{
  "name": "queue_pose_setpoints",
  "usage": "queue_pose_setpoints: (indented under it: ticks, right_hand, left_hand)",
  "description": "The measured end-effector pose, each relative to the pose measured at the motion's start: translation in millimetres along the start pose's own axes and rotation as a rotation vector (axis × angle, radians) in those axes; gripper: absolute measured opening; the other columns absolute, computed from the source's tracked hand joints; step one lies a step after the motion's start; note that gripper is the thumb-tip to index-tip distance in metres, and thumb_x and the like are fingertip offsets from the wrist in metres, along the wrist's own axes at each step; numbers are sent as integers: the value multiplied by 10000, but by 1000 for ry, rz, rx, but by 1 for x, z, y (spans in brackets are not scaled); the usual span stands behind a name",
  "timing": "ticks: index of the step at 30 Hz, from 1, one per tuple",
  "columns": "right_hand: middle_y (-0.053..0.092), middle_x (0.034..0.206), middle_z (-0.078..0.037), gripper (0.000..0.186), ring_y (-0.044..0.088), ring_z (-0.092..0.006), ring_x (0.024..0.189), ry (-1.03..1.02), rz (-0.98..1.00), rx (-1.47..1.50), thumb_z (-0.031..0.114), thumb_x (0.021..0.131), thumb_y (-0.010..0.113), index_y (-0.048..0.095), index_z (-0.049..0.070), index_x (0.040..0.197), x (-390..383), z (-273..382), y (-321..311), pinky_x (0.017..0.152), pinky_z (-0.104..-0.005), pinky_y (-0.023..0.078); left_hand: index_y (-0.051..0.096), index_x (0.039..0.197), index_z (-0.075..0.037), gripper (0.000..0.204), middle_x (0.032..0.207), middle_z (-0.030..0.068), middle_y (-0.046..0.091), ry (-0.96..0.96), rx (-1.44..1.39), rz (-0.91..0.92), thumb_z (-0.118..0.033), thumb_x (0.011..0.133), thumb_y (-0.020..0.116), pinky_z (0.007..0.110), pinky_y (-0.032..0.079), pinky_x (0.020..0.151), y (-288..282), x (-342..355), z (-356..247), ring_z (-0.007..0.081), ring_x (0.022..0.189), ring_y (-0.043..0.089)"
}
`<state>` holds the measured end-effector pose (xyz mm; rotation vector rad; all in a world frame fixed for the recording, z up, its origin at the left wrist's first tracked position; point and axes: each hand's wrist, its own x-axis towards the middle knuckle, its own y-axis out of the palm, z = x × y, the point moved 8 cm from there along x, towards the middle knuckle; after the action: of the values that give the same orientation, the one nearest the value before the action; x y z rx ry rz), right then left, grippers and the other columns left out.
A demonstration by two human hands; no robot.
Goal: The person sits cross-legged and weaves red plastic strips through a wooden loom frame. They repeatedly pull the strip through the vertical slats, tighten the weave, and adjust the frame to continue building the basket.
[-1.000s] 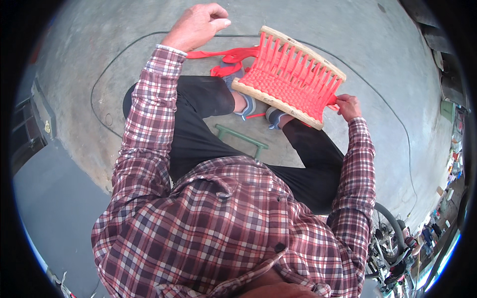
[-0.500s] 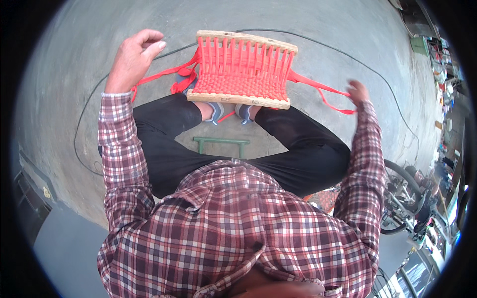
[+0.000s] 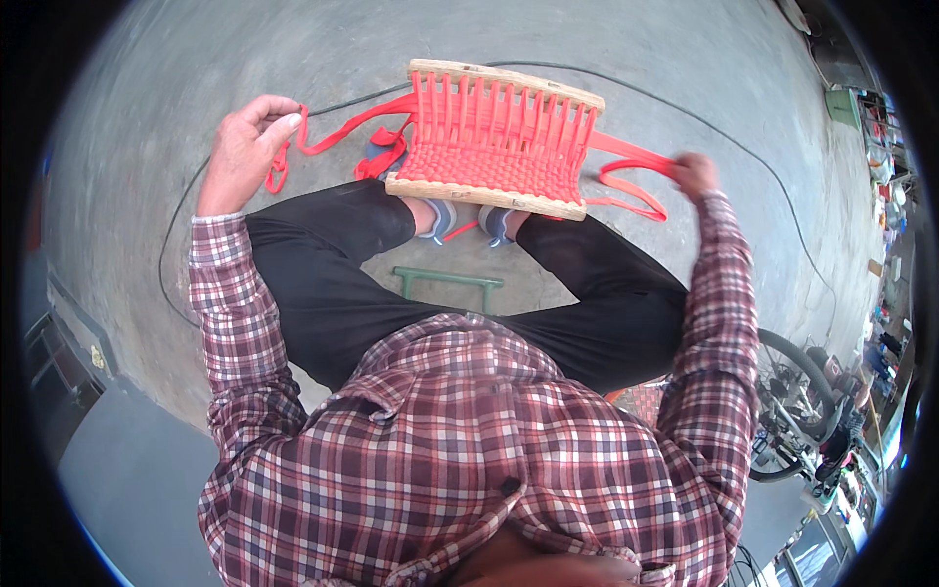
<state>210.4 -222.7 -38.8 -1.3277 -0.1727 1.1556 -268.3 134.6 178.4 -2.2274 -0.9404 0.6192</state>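
Observation:
Between my feet stands a small wooden frame (image 3: 509, 72) with two light wood bars, strung with red strips. Its lower part carries a tight red weave (image 3: 489, 172); above that the strips run apart like bars. My left hand (image 3: 241, 152), up at the left, pinches a red strap (image 3: 337, 137) between thumb and fingertips, and the strap's loose end dangles below. On the other side my right hand (image 3: 696, 176), somewhat blurred, is closed on a red strap (image 3: 631, 151) that leaves the frame's right side. A loop of it hangs below that hand.
A green metal bar stand (image 3: 448, 278) is on the concrete floor between my legs. A dark cable (image 3: 675, 93) curves around the work. To the right lie a bicycle (image 3: 797, 391) and a row of clutter (image 3: 885, 235) along the wall.
My left hand, earlier without a visible strap, now pinches the left strap and lifts it off the floor side. The right strap has a bigger loop. The frame sits slightly further right in view.

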Motion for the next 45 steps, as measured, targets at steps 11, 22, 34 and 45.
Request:
queue_pose_setpoints:
  ticks: [11, 22, 34, 45]
  right_hand:
    - [627, 1036, -93, 233, 589, -250, 934, 342, 65, -575, 182, 791, 575, 627, 111, 1007, -68, -103, -52, 805, -375, 475]
    - [656, 870, -109, 197, 621, -205, 776, 47, 299, 497, 174, 782, 583, 662, 61, 923, 34, 141, 67, 716, -336, 496]
    - [603, 1113, -122, 356, 569, -263, 1046, 487, 317, -965, 319, 861, 479, 627, 72, 1070, -99, -185, -108, 890, -364, 450]
    - [642, 889, -72, 302, 583, -125, 651, 69, 275, 626, 177, 797, 597, 619, 72, 1079, 14, 139, 65, 557, -286, 472]
  left_hand:
    - [614, 941, 14, 186, 801, 77, 645, 131, 69, -49, -126, 819, 611, 267, 472, 623, 1, 5, -13, 127, 723, 600]
    - [604, 944, 26, 206, 803, 143, 659, 73, 204, 32, -128, 807, 604, 303, 487, 650, 22, 9, -13, 188, 719, 637]
    - [599, 922, 31, 197, 801, 145, 657, 76, 213, 38, -128, 806, 601, 300, 480, 653, 22, 10, -26, 189, 723, 632]
    - [618, 896, 14, 215, 784, 148, 645, 15, 335, 106, -169, 783, 630, 335, 466, 652, 39, 5, -23, 238, 712, 615]
